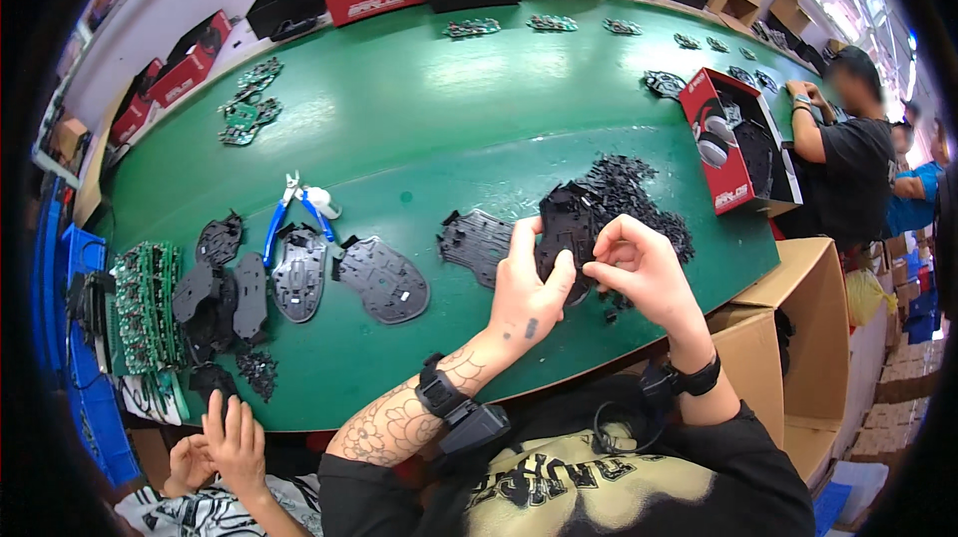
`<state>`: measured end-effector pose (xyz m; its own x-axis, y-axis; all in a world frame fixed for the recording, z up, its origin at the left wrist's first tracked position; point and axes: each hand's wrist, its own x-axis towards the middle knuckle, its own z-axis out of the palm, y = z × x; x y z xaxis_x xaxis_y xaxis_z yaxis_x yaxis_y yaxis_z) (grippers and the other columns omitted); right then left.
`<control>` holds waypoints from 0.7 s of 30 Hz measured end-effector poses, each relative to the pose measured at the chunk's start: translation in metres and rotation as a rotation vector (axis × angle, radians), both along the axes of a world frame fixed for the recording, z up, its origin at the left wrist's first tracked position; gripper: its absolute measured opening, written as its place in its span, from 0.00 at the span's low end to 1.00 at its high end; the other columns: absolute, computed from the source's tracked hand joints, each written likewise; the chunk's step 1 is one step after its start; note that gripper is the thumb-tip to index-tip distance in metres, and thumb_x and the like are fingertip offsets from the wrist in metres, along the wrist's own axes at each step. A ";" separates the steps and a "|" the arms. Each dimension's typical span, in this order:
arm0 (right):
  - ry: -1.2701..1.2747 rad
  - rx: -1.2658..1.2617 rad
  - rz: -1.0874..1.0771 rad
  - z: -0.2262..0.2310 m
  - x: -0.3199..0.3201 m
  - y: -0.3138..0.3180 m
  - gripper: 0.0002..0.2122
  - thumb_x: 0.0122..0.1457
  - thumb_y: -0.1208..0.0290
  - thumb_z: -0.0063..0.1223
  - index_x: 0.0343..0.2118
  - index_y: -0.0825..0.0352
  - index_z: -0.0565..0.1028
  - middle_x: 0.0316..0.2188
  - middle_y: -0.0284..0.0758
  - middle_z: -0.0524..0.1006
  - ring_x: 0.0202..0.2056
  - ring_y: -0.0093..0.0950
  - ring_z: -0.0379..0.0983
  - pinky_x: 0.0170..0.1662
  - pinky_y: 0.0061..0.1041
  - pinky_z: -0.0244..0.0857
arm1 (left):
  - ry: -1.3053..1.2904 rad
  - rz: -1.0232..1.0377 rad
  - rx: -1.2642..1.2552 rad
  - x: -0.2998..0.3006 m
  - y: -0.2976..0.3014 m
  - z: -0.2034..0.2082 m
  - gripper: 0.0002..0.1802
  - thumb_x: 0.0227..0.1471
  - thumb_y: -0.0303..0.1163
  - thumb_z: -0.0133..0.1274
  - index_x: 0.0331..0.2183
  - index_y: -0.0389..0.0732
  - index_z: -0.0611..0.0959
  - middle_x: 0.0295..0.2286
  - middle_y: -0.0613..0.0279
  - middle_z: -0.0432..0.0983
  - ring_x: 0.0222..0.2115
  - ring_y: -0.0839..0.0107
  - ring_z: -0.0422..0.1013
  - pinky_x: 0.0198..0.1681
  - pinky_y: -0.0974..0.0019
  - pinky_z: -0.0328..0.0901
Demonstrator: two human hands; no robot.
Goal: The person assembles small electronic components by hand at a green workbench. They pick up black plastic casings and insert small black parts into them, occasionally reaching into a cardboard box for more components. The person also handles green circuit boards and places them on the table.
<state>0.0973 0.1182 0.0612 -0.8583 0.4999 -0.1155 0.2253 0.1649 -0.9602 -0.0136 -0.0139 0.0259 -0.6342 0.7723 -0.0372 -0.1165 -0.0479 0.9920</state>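
My left hand [529,287] grips a black plastic shell [565,213] between thumb and fingers, tilted up over the green table. My right hand [644,272] is closed in a pinch at the shell's right edge; whatever lies between its fingertips is too small to make out. Just beyond and right of the shell spreads a heap of small black plastic parts [644,203]. Another black shell [471,243] lies flat left of my left hand. Farther left are two dark shells, a wide one [384,282] and a narrower one [299,282].
Blue-handled cutters [276,228] lie by a small white bottle [323,203]. A co-worker's hands [232,442] are at the lower left, near stacked green circuit boards [148,307]. A red and white box [720,153] stands at right; an open cardboard box [798,337] is below it.
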 end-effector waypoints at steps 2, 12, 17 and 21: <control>-0.077 -0.051 0.042 0.006 -0.007 0.008 0.07 0.50 0.79 0.61 0.28 0.69 0.72 0.21 0.27 0.73 0.25 0.14 0.71 0.25 0.15 0.66 | -0.049 0.048 -0.007 -0.002 0.000 0.004 0.21 0.55 0.31 0.51 0.48 0.35 0.65 0.20 0.64 0.72 0.12 0.79 0.66 0.13 0.72 0.61; 0.270 0.736 0.200 -0.034 -0.046 -0.008 0.18 0.51 0.73 0.50 0.47 0.66 0.66 0.43 0.41 0.69 0.49 0.37 0.65 0.51 0.32 0.60 | 0.160 0.267 0.334 0.012 -0.006 -0.004 0.24 0.50 0.32 0.48 0.48 0.34 0.67 0.39 0.58 0.71 0.38 0.70 0.70 0.41 0.66 0.67; 0.301 0.918 0.210 -0.057 -0.064 -0.011 0.11 0.55 0.61 0.44 0.36 0.63 0.64 0.33 0.36 0.63 0.38 0.31 0.63 0.42 0.26 0.60 | 0.303 0.154 0.364 0.028 -0.004 -0.001 0.26 0.48 0.33 0.49 0.48 0.31 0.67 0.46 0.54 0.66 0.46 0.65 0.65 0.51 0.62 0.61; 0.305 0.819 0.175 -0.033 -0.054 0.002 0.15 0.54 0.65 0.43 0.43 0.68 0.64 0.37 0.42 0.65 0.39 0.40 0.65 0.42 0.33 0.64 | 0.267 0.144 0.300 0.031 -0.002 0.003 0.27 0.49 0.33 0.48 0.50 0.31 0.66 0.46 0.54 0.66 0.46 0.65 0.65 0.51 0.63 0.61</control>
